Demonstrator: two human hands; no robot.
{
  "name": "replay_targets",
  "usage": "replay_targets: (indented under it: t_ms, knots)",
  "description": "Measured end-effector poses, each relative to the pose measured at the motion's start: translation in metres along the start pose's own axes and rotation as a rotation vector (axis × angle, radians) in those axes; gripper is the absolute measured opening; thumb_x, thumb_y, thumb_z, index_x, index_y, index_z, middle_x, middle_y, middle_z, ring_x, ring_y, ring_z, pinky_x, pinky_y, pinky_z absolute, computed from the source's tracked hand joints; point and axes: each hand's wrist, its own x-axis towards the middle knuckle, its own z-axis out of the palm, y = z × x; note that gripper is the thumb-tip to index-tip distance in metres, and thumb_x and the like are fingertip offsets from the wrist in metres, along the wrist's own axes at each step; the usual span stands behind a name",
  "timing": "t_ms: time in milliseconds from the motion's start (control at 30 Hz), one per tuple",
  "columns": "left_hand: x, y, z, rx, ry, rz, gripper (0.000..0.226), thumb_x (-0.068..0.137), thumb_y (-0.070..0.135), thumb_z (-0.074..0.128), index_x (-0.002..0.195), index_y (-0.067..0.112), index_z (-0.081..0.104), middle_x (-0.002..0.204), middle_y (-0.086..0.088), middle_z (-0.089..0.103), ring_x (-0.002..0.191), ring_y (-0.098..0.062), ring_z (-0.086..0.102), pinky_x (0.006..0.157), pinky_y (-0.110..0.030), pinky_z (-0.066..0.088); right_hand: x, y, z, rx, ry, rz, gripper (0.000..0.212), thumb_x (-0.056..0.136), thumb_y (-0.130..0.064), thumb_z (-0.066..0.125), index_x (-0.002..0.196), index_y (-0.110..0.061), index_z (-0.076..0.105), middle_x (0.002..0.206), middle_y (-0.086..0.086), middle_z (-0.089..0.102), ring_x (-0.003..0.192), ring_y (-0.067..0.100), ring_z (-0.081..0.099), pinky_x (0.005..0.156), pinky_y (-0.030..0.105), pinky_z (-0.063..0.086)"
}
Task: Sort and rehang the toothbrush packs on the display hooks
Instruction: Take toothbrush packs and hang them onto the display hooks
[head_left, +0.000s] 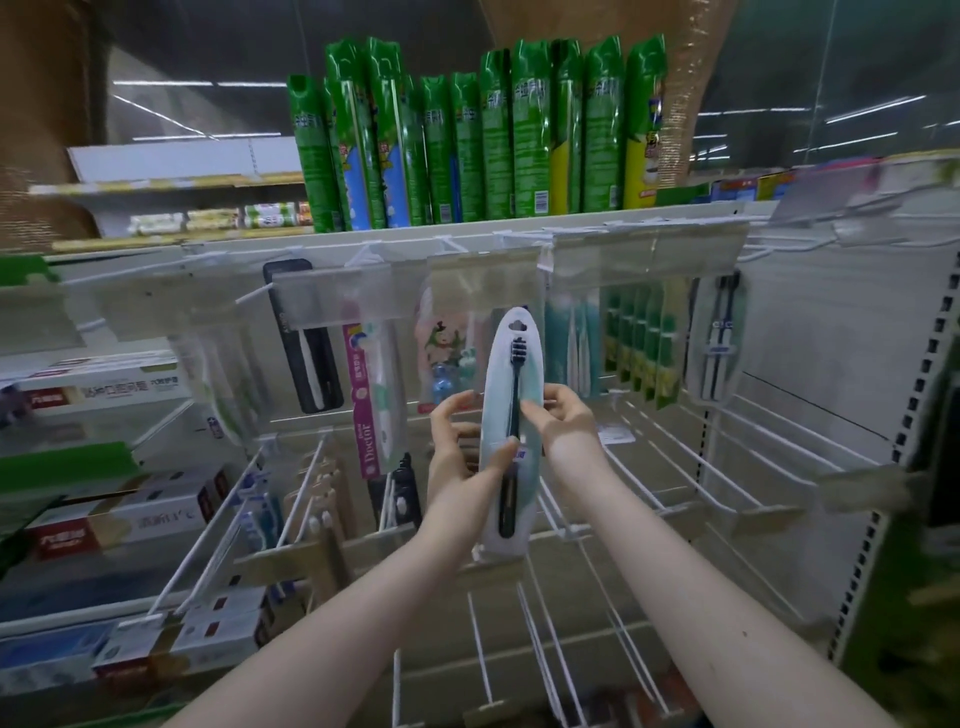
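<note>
Toothbrush pack (524, 364), a long pale oval blister with a dark-handled brush inside, stands upright in front of the display, held between both hands, its hang hole at the top, above the grip. The left hand (457, 457) wraps it from the left side, thumb laid across the front low on the brush handle and fingers curled behind the card. The right hand (563, 421) pinches the right edge a little higher, one fingertip on the front beside the handle and the rest curled behind. The lower end reaches below both hands, down among the front tags of a hook row. Just behind and above the grip hangs a cartoon-printed pack (447, 353), with a pink pack (366, 410) and then a black pack (306, 343) further left. To the right of the grip hang teal packs (571, 343), green packs (644, 343) and a clear pack with dark brushes (719, 343). Bare white hooks (670, 462) stick out to the right of the grip and below it. Toothpaste boxes (119, 384) lie on shelves well to the left, and green spray cans (467, 135) stand on the top shelf high above the hands
</note>
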Motion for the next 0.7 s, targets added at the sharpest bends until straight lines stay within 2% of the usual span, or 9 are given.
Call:
replay_targets:
  t_ms: [67,167,300,367,500,700]
  knots:
    - [0.008,0.005,0.015,-0.005,0.029,-0.011,0.044,0.088,0.01,0.063,0.111,0.038,0.039,0.094,0.004,0.058,0.08,-0.004,0.062,0.069,-0.013,0.049,0.003,-0.004,-0.016,-0.01,-0.021,-0.044,0.005,0.094,-0.008,0.053,0.099,-0.009,0.053,0.077,-0.003,0.057,0.069,0.009,0.054,0.061,0.015,0.045]
    - [0.02,0.014,0.046,0.01,0.064,-0.057,0.028,0.091,0.013,0.059,0.108,0.029,0.043,0.093,0.008,0.056,0.083,-0.006,0.058,0.068,-0.013,0.048,0.014,-0.008,-0.045,-0.035,-0.077,-0.08,0.005,0.095,-0.007,0.052,0.096,-0.011,0.052,0.076,-0.005,0.057,0.067,0.005,0.053,0.056,0.007,0.043]
    - [0.035,0.021,0.085,-0.018,0.158,-0.081,0.015,0.094,0.013,0.055,0.106,0.016,0.047,0.092,0.007,0.057,0.08,-0.004,0.056,0.063,-0.007,0.045,0.028,-0.013,-0.071,-0.056,-0.161,-0.1,0.015,0.094,-0.008,0.052,0.085,-0.019,0.051,0.078,-0.005,0.06,0.072,0.011,0.057,0.066,0.018,0.048]
    - [0.04,0.025,0.099,-0.01,0.23,-0.082,0.008,0.094,0.013,0.054,0.1,0.015,0.049,0.088,0.005,0.058,0.077,-0.006,0.056,0.058,-0.004,0.043,0.033,-0.014,-0.083,-0.091,-0.22,-0.12,0.019,0.094,-0.009,0.052,0.082,-0.024,0.05,0.079,-0.005,0.061,0.071,0.01,0.058,0.063,0.017,0.049]
    - [0.042,0.033,0.114,-0.023,0.314,-0.066,0.01,0.095,0.013,0.052,0.086,0.017,0.051,0.081,0.003,0.06,0.069,-0.006,0.057,0.057,-0.01,0.047,0.037,-0.018,-0.098,-0.081,-0.351,-0.17,0.019,0.095,-0.01,0.051,0.082,-0.025,0.051,0.077,-0.005,0.063,0.066,0.003,0.06,0.056,0.014,0.048]
    - [0.04,0.033,0.115,0.032,0.325,0.031,0.016,0.095,0.014,0.054,0.08,0.02,0.053,0.073,0.006,0.062,0.072,-0.013,0.058,0.068,-0.032,0.049,0.042,-0.027,-0.106,-0.063,-0.439,-0.217,0.02,0.094,-0.008,0.052,0.082,-0.023,0.052,0.073,-0.002,0.063,0.066,0.008,0.06,0.065,0.024,0.052]
